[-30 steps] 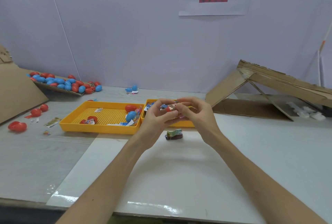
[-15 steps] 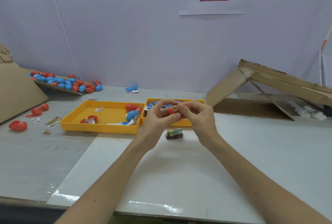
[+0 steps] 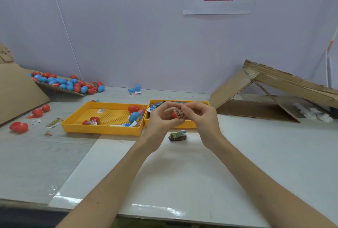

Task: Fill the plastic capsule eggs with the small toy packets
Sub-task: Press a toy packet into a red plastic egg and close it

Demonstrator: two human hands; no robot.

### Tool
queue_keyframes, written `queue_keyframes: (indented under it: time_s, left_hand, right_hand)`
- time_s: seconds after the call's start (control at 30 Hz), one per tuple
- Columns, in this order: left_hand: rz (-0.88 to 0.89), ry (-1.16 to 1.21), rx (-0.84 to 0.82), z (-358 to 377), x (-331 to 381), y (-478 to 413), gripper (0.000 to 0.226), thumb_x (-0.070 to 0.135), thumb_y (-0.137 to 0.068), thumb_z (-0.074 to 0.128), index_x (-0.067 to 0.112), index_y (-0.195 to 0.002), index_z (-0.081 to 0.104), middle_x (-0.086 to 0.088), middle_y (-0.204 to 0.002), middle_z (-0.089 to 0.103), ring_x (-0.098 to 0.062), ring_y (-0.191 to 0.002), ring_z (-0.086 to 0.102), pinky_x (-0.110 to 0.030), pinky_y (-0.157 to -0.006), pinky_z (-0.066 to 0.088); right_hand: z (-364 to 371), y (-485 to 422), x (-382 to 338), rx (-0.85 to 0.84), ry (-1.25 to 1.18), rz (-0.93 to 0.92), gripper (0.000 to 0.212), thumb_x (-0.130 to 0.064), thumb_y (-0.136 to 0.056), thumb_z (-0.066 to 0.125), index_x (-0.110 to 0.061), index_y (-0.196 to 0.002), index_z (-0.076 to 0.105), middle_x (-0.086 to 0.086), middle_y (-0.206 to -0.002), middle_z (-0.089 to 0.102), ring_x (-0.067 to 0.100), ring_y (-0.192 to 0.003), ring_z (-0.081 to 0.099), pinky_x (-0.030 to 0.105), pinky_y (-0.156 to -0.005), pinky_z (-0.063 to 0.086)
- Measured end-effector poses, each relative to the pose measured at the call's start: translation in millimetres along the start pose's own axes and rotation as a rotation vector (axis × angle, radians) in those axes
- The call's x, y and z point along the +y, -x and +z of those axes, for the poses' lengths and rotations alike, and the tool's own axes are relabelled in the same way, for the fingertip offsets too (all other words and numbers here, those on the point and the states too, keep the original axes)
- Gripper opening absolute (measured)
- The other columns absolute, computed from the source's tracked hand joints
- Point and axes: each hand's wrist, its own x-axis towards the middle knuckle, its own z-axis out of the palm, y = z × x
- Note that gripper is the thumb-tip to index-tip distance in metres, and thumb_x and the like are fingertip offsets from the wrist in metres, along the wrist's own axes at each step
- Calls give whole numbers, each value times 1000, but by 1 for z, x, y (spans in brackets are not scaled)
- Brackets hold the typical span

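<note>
Head view: left hand (image 3: 161, 118) grips red egg half (image 3: 174, 115), right hand (image 3: 200, 118) pinches 1 packet (image 3: 180, 113) against it; it should go in squarely.

Table (image 3: 36, 163) bears trays (image 3: 102, 129) (side by side), eggs (image 3: 18, 127), packet (image 3: 178, 135).

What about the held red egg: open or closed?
Open, it seems: the left hand holds a red egg half while the right hand pinches a toy packet at its mouth.

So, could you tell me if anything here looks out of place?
Yes: red eggs and a loose packet lie scattered on the table left of the yellow tray, and the cardboard box at right looks torn and collapsed.
</note>
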Motion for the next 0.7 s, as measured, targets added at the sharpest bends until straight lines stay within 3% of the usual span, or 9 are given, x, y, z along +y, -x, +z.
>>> queue_keyframes:
  time_s: [0.17, 0.3, 0.4, 0.47, 0.57, 0.7]
  left_hand:
    - [-15, 6, -2, 2, 3, 2, 26, 16, -82, 78, 24, -106, 74, -10, -111, 74, -29, -109, 70, -40, -91, 58]
    - [-77, 241, -1, 1, 5, 0, 24, 18, -95, 67, 7, -116, 69, -16, -114, 72, -32, -113, 69, -33, -90, 58]
    - [-161, 473, 11, -4, 8, -1, 22, 14, -102, 53, 5, -120, 61, -19, -116, 70, -29, -109, 71, -30, -86, 58]
    - [-171, 499, 8, -6, 8, -1, 20, 13, -103, 48, 10, -118, 60, -16, -113, 72, -26, -106, 72, -30, -85, 59]
    - [-191, 474, -26, -3, 7, 0, 23, 14, -105, 44, 12, -118, 63, -16, -115, 73, -28, -109, 71, -33, -87, 59]
    - [-270, 454, -30, 2, 11, 0, 41, 36, -105, 46, 6, -130, 58, -24, -131, 64, -35, -122, 64, -38, -93, 57]
  right_hand:
    - [0, 0, 4, 30, 142, -72, 15, -14, -97, 64, -13, -91, 77, 2, -90, 72, 31, -95, 69, 56, -88, 55]
    - [2, 2, -3, 7, 52, -18, 21, -16, -104, 54, -15, -108, 74, 4, -98, 74, 20, -95, 71, 37, -80, 58]
    - [-1, 1, -8, -58, 69, -25, 19, -14, -96, 66, -18, -114, 69, 3, -108, 73, 18, -100, 70, 42, -86, 59]
    - [-1, 2, -10, -85, 154, -74, 23, -10, -88, 75, -16, -111, 71, 2, -107, 74, 17, -101, 70, 45, -86, 59]
    - [1, 5, -11, -58, 184, -127, 23, -9, -86, 77, -16, -108, 73, -1, -101, 75, 14, -99, 70, 35, -84, 58]
    - [-1, 4, -13, -40, 183, -142, 20, -8, -89, 74, -19, -105, 75, -5, -97, 76, 12, -96, 70, 26, -83, 56]
